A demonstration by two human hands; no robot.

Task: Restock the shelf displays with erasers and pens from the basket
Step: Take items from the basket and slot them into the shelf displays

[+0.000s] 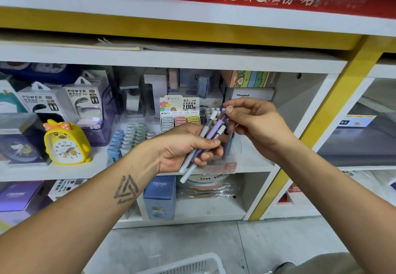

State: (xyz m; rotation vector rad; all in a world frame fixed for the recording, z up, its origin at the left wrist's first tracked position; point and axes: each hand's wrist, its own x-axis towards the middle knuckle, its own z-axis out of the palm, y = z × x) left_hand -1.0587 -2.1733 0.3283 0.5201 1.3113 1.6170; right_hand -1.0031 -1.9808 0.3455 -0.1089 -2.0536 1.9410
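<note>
Now left hand [182, 145] grips pastel pens [206, 138], white-capped; right hand [255, 123] pinches purple pen's tip

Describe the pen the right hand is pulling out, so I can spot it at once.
Find the yellow duck alarm clock on the middle shelf, then look right to the two hands in front of the pen display. The left hand holds a small bundle of pens; the right hand pinches the top end of one. That lilac pen lies between a grey-barrelled and a dark-barrelled neighbour.

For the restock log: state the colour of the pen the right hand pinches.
Purple pen, head view.
</note>
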